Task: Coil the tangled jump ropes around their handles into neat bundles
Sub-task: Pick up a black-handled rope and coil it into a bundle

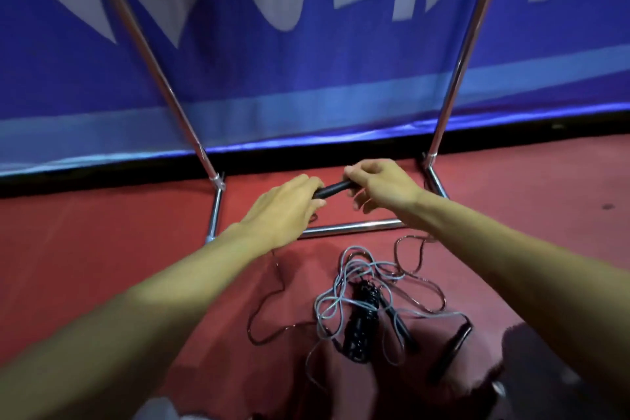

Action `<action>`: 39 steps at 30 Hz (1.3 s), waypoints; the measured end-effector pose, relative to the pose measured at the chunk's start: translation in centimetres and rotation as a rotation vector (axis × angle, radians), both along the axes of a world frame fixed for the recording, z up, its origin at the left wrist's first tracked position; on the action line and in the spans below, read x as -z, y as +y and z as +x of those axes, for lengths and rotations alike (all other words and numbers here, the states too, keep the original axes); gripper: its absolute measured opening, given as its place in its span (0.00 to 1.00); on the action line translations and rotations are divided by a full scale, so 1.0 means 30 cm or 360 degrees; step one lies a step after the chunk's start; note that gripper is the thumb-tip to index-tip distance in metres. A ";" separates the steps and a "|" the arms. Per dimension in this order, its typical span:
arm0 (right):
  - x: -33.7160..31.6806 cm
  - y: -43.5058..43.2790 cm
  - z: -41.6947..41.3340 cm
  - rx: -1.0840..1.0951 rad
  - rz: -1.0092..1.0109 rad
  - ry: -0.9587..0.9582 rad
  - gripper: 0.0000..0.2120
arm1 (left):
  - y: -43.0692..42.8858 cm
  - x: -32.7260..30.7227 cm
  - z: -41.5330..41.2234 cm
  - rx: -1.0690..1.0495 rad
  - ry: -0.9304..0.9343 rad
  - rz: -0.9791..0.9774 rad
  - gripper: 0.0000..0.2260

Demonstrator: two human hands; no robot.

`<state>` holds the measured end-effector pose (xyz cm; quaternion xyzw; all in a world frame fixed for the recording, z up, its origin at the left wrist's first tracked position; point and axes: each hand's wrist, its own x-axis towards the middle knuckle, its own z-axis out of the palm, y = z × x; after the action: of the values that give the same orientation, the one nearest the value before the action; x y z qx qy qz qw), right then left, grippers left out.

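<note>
- Black handle (pixel 332 188) is held level between both hands, probably to free it for winding: left hand (pixel 286 204) curls round one end, right hand (pixel 378 186) pinches the other.
- Tangle (pixel 361 303) of grey and dark cords lies on the red floor (pixel 102 232), nearer the person, not yet coiled.
- White lettering on the blue banner (pixel 306 78) is too blurred to read.
</note>
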<state>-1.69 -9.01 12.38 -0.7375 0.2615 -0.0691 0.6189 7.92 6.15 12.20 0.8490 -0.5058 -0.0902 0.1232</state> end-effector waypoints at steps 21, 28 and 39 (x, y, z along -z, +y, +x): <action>-0.239 0.112 -0.072 -0.0525 -0.0273 -0.0194 0.20 | 0.030 -0.397 -0.091 -0.0780 0.1636 -0.1632 0.06; -0.283 0.100 -0.117 -0.0402 -0.0289 -0.0601 0.14 | 0.048 -0.407 -0.126 -0.0849 0.1548 -0.1665 0.15; -0.376 0.061 -0.150 -0.0083 -0.0177 -0.0730 0.16 | 0.049 -0.356 -0.146 -0.0409 0.0286 -0.0770 0.12</action>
<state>-6.18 -7.17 23.66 -0.7420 0.0906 -0.2332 0.6220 3.55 7.61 22.87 0.8407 -0.3879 -0.0254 0.3769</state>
